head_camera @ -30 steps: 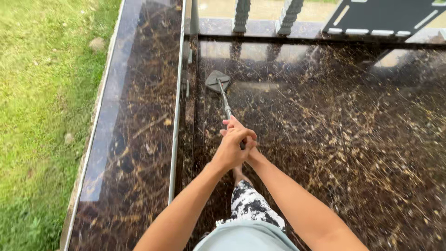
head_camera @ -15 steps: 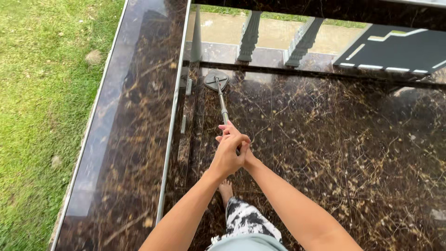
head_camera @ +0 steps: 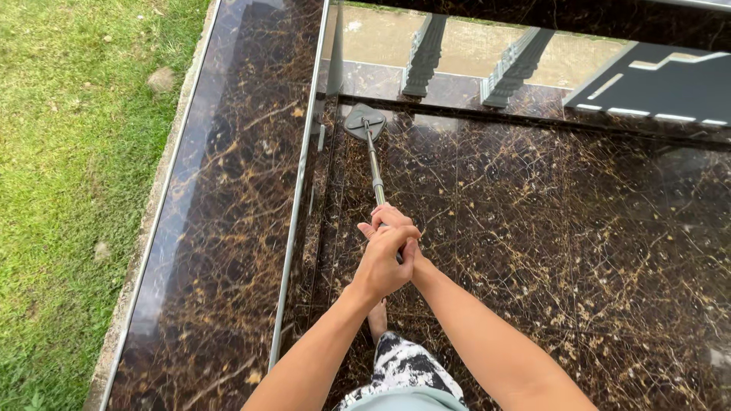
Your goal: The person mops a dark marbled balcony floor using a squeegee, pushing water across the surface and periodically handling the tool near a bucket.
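dark marble floor (head_camera: 571,228) beside grass (head_camera: 68,152); left hand (head_camera: 383,262), right hand (head_camera: 396,224) both clasped round mop handle (head_camera: 375,171).

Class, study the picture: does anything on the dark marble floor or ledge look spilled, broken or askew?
Nothing stands out. Both hands grip the mop pole, its grey head lies flat on the glossy floor, with no visible spill or crack.

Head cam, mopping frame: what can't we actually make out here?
- Right hand: mostly covered by the left hand, so its grasp on the mop pole cannot be judged.
- Underside of the mop head: faces the dark marble floor, so its contact is unseen.
- Pole's near end: hidden inside the hands.
- Bare foot: partly behind the left forearm.
- Railing balusters: cut off by the top edge.
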